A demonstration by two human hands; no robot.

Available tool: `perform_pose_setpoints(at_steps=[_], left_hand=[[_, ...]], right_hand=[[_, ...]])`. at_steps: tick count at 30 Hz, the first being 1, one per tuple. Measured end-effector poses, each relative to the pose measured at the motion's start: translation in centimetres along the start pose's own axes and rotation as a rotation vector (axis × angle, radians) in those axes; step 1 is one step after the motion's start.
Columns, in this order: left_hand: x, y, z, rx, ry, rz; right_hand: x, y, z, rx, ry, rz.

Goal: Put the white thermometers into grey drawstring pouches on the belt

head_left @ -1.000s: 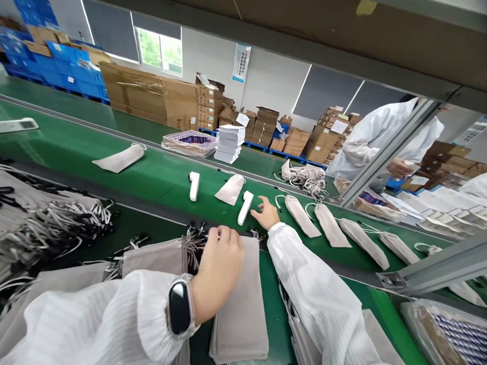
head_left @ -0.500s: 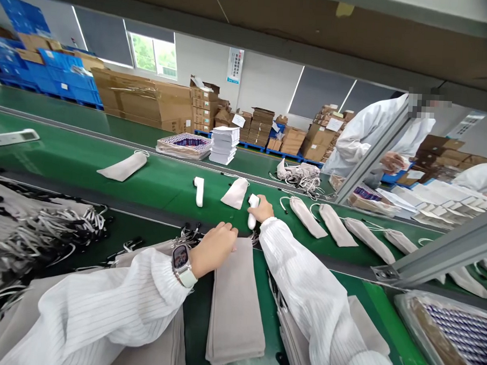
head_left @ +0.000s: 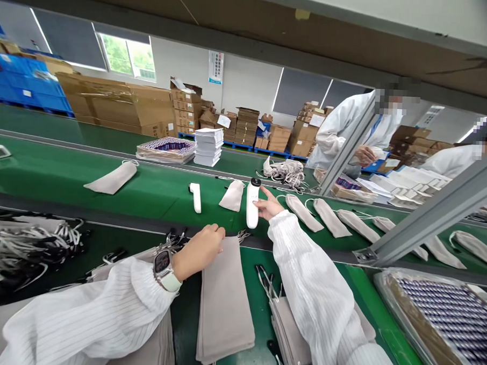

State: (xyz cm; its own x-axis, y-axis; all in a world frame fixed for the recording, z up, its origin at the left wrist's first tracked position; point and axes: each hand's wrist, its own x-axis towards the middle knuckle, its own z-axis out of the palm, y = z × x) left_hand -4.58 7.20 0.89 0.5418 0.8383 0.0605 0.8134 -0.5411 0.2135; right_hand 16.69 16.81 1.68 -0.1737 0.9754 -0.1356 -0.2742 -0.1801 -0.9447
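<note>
My right hand (head_left: 269, 208) holds a white handheld device (head_left: 252, 204) upright over the green conveyor belt (head_left: 50, 171). My left hand (head_left: 198, 250), smartwatch on its wrist, pinches the top edge of a stack of flat grey pouches (head_left: 224, 300) on the near bench. A second white device (head_left: 195, 197) and a filled grey pouch (head_left: 232, 194) lie on the belt just left of the held one. Several filled pouches (head_left: 304, 212) lie in a row on the belt to the right.
Piles of pouches with drawstrings (head_left: 26, 243) cover the bench at left. A tray of packets (head_left: 447, 315) sits at right under a metal frame bar (head_left: 431, 215). Across the belt are a tray (head_left: 166, 148), white boxes (head_left: 208, 146) and people in white coats (head_left: 342, 130).
My right hand reached the white device on the belt, closed on it and lifted it upright. My left hand stayed on the pouch stack. The view panned right.
</note>
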Motion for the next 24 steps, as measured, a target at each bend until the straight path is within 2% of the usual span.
perform_pose_setpoints(at_steps=[6,13,18,24], left_hand=[[0.0,-0.2,-0.9,-0.053,-0.022,0.007],[-0.5,0.9,-1.4,0.022,0.063,-0.005],[-0.7,1.4,-1.5,0.143,0.113,0.038],[-0.8,1.5,-1.9,0.031,0.013,0.018]], right_hand=[[-0.4,-0.4,0.6,-0.011,-0.137,-0.047],[-1.3,-0.7,1.6,0.010,-0.161,-0.095],[-2.3,-0.5,2.4,0.067,-0.169,-0.120],[-3.3,-0.7,3.1,0.113,-0.144,-0.167]])
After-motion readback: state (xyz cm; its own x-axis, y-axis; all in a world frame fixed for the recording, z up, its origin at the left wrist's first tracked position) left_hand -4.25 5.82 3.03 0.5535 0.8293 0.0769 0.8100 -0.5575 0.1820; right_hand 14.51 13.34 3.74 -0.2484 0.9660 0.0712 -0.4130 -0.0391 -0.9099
